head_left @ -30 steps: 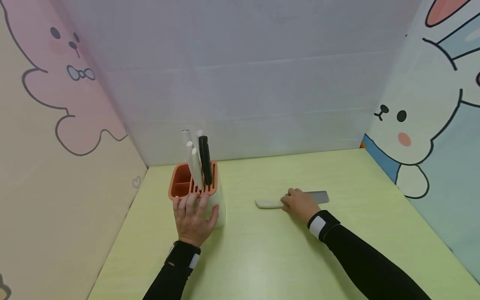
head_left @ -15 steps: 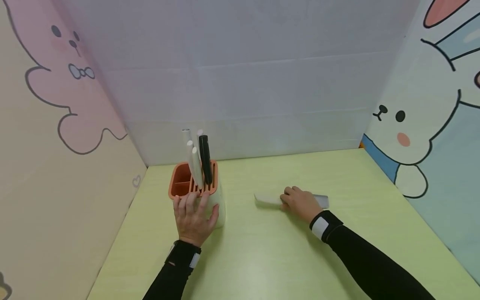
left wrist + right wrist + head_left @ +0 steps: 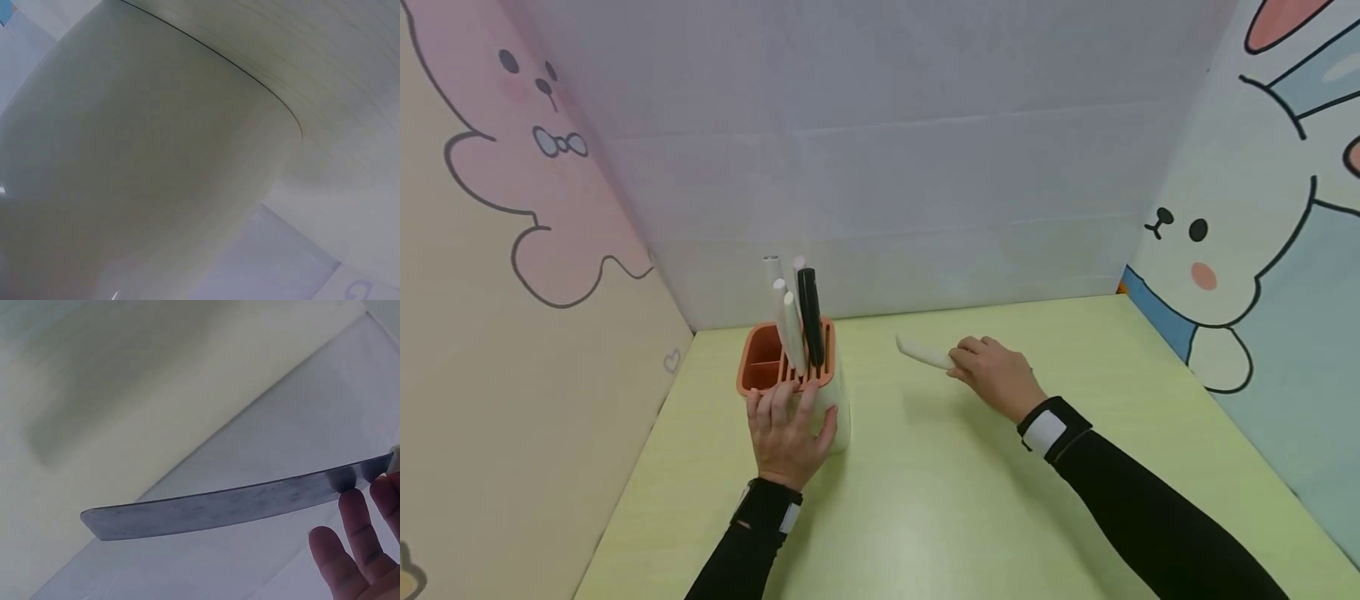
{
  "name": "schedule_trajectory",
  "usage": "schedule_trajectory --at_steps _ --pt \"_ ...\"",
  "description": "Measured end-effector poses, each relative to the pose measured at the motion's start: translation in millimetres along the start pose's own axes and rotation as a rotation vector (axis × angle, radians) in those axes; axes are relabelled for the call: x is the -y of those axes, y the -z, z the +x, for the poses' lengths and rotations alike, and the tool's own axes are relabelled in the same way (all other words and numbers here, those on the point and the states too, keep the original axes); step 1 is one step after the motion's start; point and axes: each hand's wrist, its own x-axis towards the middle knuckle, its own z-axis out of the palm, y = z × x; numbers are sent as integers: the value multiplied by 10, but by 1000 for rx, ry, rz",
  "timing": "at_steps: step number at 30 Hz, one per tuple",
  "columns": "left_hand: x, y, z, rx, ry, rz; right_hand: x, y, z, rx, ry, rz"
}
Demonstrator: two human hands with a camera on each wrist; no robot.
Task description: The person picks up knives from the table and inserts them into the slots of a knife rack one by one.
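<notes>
My right hand [image 3: 998,375] grips a knife [image 3: 922,352] with a pale handle, raised above the table. In the head view the handle points left and the hand covers nearly all of the blade. The right wrist view shows its long grey blade [image 3: 219,509], squared at the tip, with some fingers [image 3: 357,531] beside it. My left hand [image 3: 787,437] rests on the front of a cream knife block [image 3: 842,417] with an orange top, fingers extended to the rim and thumb at its right side. The block's smooth wall [image 3: 137,137] fills much of the left wrist view.
Several white-handled knives [image 3: 794,333] and one black-handled knife [image 3: 810,317] stand in the block's slots. Open compartments [image 3: 763,375] lie on its left. The pale yellow-green table [image 3: 910,517] meets a plain back wall [image 3: 970,208] and printed side walls.
The knife has left the table; my right hand has lifted it up and slightly left, its handle end now tilted upward. My left hand stays at the block.
</notes>
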Motion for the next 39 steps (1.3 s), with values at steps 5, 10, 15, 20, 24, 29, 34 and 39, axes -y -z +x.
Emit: schedule_trajectory --at_steps 5,10,15,20,24,29,34,39 --pt "-8 9 5 13 8 -3 36 162 191 -35 -112 134" --pt "-10 16 5 20 13 0 115 325 413 -105 -261 370" --pt "-12 15 4 23 14 1 212 438 591 -198 -346 577" --pt "-14 16 9 23 15 -1 318 527 748 -266 -399 705" --pt "-13 16 13 22 15 -4 400 614 894 -296 -482 881" --pt "1 0 4 24 14 -7 563 815 1124 -379 -525 1122" --pt "12 -24 -9 27 15 1 673 911 1344 -402 -494 1173" --pt "22 -35 -11 28 16 5 874 1096 1503 -384 -455 1177"
